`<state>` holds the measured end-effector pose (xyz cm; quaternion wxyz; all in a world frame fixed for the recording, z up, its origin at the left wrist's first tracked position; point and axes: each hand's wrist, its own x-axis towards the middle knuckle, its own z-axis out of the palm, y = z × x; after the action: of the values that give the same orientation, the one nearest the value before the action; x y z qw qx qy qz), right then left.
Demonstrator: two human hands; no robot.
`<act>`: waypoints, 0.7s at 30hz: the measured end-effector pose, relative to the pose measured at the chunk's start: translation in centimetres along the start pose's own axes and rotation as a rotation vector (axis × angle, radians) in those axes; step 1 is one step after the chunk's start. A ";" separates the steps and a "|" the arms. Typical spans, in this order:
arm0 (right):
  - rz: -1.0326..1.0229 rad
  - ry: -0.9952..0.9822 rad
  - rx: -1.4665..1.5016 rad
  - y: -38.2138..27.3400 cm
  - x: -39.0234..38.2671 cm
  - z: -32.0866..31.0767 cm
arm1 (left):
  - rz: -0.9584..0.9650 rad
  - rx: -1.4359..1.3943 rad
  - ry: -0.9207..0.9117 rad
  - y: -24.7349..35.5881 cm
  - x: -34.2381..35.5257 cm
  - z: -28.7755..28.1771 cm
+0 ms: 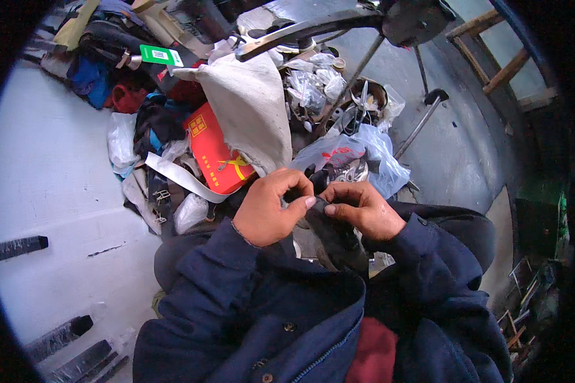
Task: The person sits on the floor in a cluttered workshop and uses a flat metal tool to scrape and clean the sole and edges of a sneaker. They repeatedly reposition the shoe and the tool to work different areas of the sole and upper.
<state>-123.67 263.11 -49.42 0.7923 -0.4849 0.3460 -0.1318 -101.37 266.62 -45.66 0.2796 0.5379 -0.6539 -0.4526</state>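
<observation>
My left hand (269,209) pinches the top edge of a long black piece (336,237), thumb against fingertips. My right hand (365,209) grips the same edge just to the right, fingers bent and thumb pressed down. The black piece looks like leather and hangs down between my knees; its exact kind I cannot make out. Its lower end lies near my dark jacket (287,319). Beyond my left hand, a beige cloth (252,105) drapes over a red box (212,150) with yellow markings. A thin plastic bag (374,156) lies beyond my right hand.
A white strap (188,180) and a buckled dark belt (161,201) lie left of the box. A tub of tools (367,99) with scissors stands farther off. A dark metal machine (415,22) on thin legs rises above. A wooden frame (485,48) stands far right.
</observation>
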 end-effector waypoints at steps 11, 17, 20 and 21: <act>-0.090 -0.013 0.098 0.6 -0.1 -0.5 | -0.204 -0.523 0.024 -0.3 0.1 0.1; -0.186 0.058 0.060 0.9 0.1 -0.6 | -0.285 -0.595 0.048 -1.0 0.2 -0.6; -0.204 0.064 0.091 0.9 0.2 -0.6 | -0.323 -0.634 0.086 -1.2 0.2 -0.2; -0.188 0.072 0.089 0.9 0.2 -0.5 | -0.328 -0.652 0.090 -1.2 0.2 -0.2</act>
<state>-124.00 263.09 -50.43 0.7841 -0.4747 0.3211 -0.2383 -100.70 266.38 -46.71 0.3884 0.5377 -0.3674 -0.6520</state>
